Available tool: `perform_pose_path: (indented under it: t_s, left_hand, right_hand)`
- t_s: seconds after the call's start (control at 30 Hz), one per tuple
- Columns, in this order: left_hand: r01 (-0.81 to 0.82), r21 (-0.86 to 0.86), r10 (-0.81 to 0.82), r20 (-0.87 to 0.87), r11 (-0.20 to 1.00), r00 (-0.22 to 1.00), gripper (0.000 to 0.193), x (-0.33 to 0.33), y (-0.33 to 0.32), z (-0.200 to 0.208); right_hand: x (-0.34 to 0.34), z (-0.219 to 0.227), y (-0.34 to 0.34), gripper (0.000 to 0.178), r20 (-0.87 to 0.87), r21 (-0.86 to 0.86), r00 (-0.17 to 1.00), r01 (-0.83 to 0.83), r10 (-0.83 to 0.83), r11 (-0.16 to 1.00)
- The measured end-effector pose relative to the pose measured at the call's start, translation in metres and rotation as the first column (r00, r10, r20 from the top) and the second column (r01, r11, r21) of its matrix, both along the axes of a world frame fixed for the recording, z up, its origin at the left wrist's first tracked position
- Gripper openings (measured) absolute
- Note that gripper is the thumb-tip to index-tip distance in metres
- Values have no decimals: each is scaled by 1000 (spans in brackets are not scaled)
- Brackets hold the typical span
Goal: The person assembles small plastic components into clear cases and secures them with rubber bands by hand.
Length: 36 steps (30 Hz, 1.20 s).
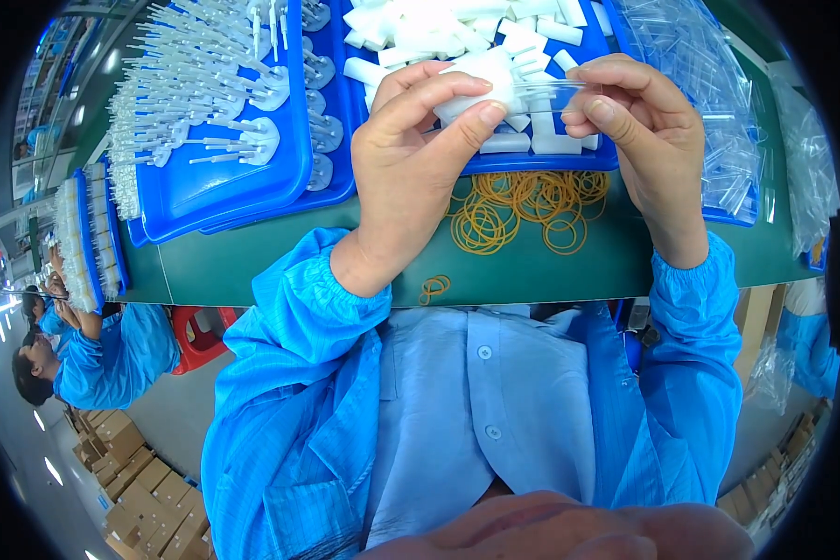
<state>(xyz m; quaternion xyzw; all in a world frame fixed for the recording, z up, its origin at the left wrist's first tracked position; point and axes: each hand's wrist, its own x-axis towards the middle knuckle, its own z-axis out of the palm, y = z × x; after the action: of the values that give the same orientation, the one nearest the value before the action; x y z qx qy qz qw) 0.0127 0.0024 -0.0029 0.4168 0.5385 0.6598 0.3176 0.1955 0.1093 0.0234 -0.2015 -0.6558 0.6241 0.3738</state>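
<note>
My left hand (401, 154) is closed around a rounded white part (476, 86), its thumb and fingers pinching it from the left. Thin prongs stick out from that part toward the right. Clear plastic tubing (546, 96) spans the gap between my hands. Its right end is pinched between the thumb and fingers of my right hand (649, 126). I cannot make out whether the tubing sits over the prongs or beside them. Both hands are raised above the near edge of a blue tray (495, 165) filled with short white cylinders (555, 142).
Orange rubber bands (483, 224) lie below the tray on the green table (294, 266). Left, a blue tray (285, 191) holds white pronged parts (243, 140). Right, clear plastic tubes (709, 112) fill another tray. A co-worker (112, 359) sits at far left, near cardboard boxes (149, 485).
</note>
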Motion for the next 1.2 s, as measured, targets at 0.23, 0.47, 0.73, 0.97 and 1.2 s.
perform_pose_path:
  t_s: [0.23,0.47,0.73,0.97,1.2]
  left_hand:
    - [26,-1,-26,9,1000,1000,18,0,1,2]
    - [28,-15,-28,26,999,999,16,1,0,3]
    - [53,1,-53,-99,999,994,14,0,-1,3]
    - [31,27,-27,-152,999,988,16,5,-4,12]
    - [249,30,-245,335,968,910,26,10,-4,10]
  right_hand:
    - [1,-2,3,20,-2,50,999,-33,33,998]
    - [1,-5,6,17,-35,141,996,-73,79,987]
    - [0,-2,3,18,-14,136,999,-45,48,990]
    - [1,0,3,20,56,143,998,20,-28,990]
    - [-1,2,8,20,-48,90,992,120,-116,989]
